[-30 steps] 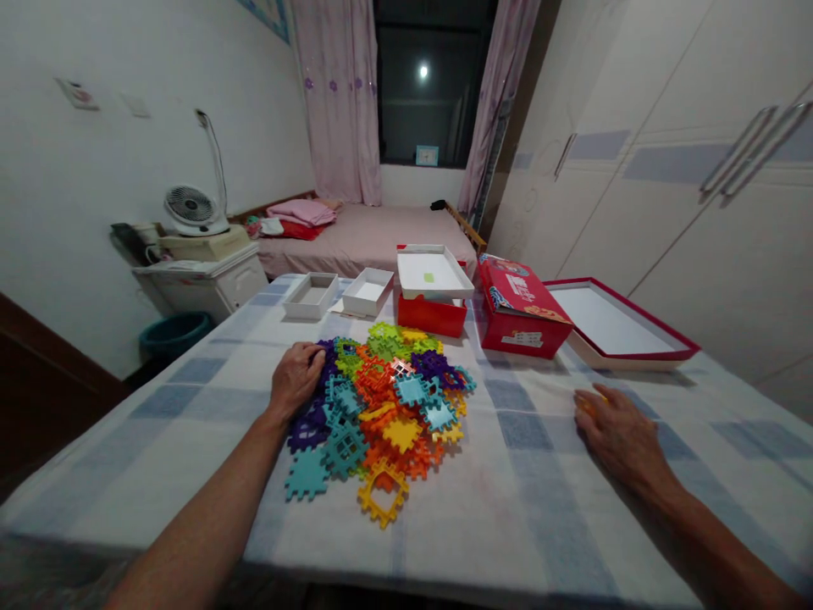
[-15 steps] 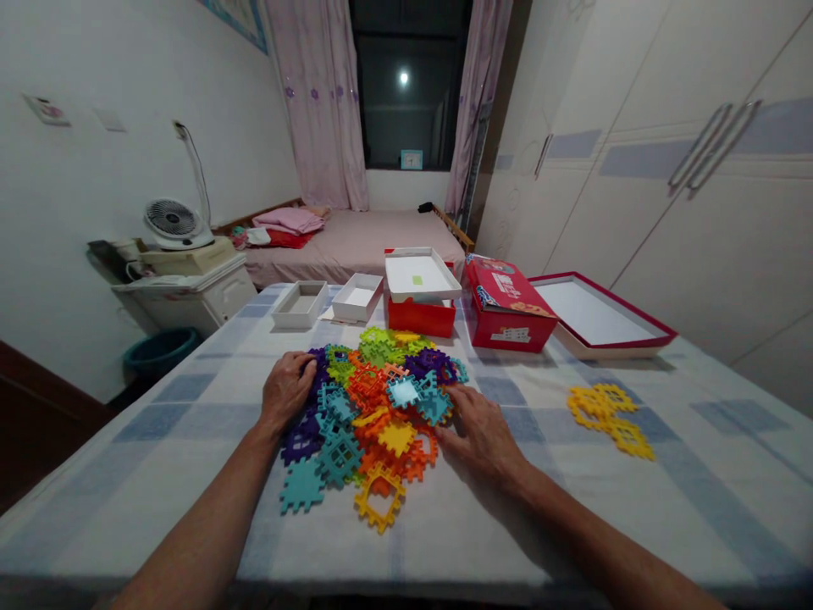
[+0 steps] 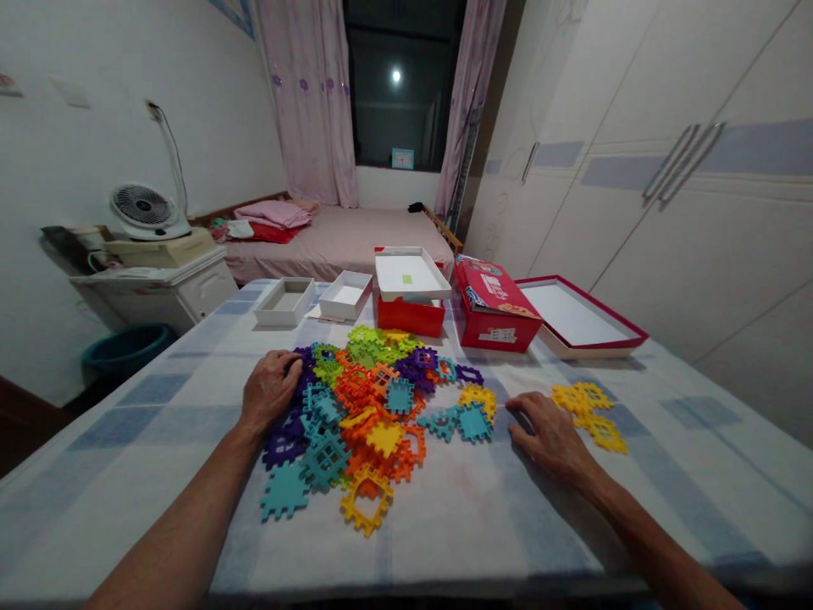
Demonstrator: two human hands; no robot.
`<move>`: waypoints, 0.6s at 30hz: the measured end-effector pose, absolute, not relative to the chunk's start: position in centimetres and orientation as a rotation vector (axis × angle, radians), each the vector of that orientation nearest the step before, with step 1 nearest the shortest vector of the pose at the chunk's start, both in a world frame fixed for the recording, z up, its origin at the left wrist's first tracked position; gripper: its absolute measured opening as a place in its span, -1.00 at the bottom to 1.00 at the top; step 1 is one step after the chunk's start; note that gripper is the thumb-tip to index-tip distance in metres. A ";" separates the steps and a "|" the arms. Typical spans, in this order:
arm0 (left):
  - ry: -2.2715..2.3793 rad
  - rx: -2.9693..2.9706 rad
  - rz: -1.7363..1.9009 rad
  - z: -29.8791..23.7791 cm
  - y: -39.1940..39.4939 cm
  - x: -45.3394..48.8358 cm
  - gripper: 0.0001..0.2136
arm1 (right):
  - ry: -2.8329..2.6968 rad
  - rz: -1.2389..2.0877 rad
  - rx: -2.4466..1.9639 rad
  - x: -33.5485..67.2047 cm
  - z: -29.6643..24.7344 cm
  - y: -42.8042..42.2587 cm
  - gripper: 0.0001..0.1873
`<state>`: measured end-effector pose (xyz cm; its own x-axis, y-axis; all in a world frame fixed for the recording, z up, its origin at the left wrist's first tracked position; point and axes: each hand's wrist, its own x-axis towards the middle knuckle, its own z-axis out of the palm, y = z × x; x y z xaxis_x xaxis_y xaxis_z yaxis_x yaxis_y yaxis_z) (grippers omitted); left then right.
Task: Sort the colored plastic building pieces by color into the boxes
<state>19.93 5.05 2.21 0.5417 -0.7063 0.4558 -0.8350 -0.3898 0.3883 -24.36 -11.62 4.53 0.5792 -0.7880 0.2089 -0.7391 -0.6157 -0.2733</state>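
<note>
A heap of flat plastic interlocking tiles (image 3: 352,424) in purple, teal, orange, green and yellow lies on the table. My left hand (image 3: 270,391) rests at its left edge, loosely curved, fingertips against the purple tiles and nothing visibly gripped. To the right of the heap sit a teal tile (image 3: 475,421), a small teal tile beside it and a yellow tile (image 3: 478,396), partly covered. My right hand (image 3: 551,436) hovers or rests just right of these, thumb and fingers apart, holding nothing. Beyond it are joined yellow tiles (image 3: 590,411).
Along the table's far side stand two small white boxes (image 3: 285,318), a red box under a white lid (image 3: 412,318), a closed red box (image 3: 499,326) and a large shallow lid (image 3: 575,346). A checked cloth (image 3: 457,525) covers the table. A bed lies behind.
My right hand has moved right, away from the heap. Several teal, yellow and purple tiles now lie spread out on the heap's right. My left hand stays at the left edge.
</note>
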 end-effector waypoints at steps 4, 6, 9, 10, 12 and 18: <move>-1.255 2.219 0.287 2.1 5.1 20.0 -0.56 | 1.281 -0.610 -2.608 -24.1 4.4 -11.6 -0.67; -1.255 2.226 0.286 2.1 5.0 20.1 -0.54 | 1.213 -0.611 -2.576 -22.6 4.4 -11.1 -0.63; -1.267 2.217 0.293 2.1 5.0 20.2 -0.54 | 1.184 -0.571 -2.542 -20.0 4.4 -10.4 -0.61; -1.268 2.216 0.292 2.1 5.0 20.2 -0.54 | 1.192 -0.575 -2.524 -19.5 4.4 -10.3 -0.60; -1.261 2.218 0.284 2.2 5.1 20.3 -0.54 | 1.209 -0.610 -2.450 -19.0 4.5 -10.5 -0.59; -1.259 2.221 0.264 2.2 5.0 20.4 -0.53 | 1.085 -0.720 -1.950 -19.9 5.0 -11.2 -0.63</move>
<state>20.42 5.00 2.23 0.5378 -0.7249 0.4305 -0.8367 -0.3966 0.3776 -19.88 -11.20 5.05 0.4758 -0.8735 0.1034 -0.4344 -0.3355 -0.8359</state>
